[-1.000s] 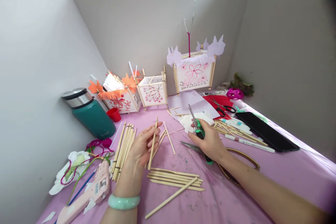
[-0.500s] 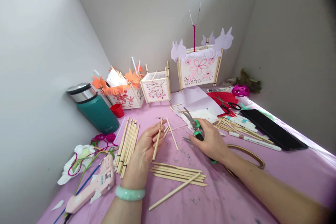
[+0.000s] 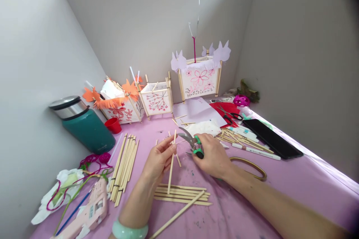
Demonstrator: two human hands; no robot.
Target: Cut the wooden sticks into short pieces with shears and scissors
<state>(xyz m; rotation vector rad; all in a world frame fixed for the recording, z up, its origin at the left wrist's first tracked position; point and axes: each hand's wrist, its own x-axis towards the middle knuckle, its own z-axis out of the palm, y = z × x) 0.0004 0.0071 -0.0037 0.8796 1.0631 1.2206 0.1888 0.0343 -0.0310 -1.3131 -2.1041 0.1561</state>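
My left hand [image 3: 162, 157] pinches a thin wooden stick [image 3: 172, 168] near its upper part, and the stick stands nearly upright. Wrapped in my right hand [image 3: 212, 154] are green-handled pruning shears [image 3: 198, 146]. Their curved blades are apart and point left, close to the upper part of the stick; whether they touch it I cannot tell. Below my hands lies a row of cut sticks [image 3: 182, 195], with one longer stick [image 3: 178, 214] lying across its right end. Bundled sticks [image 3: 123, 168] lie left of my left hand.
At the back stand decorated paper lanterns [image 3: 157, 99]. A teal bottle [image 3: 88, 129] and a red cup [image 3: 113, 125] are left, with a pink glue gun [image 3: 92, 207] nearer. Right are a phone [image 3: 272, 138], scissors [image 3: 231, 116], a marker [image 3: 255, 151] and a gold hoop [image 3: 263, 173].
The shears in my right hand have moved left, closer to the stick. My left hand has turned the stick more upright. The view has shifted, so the table items appear further left.
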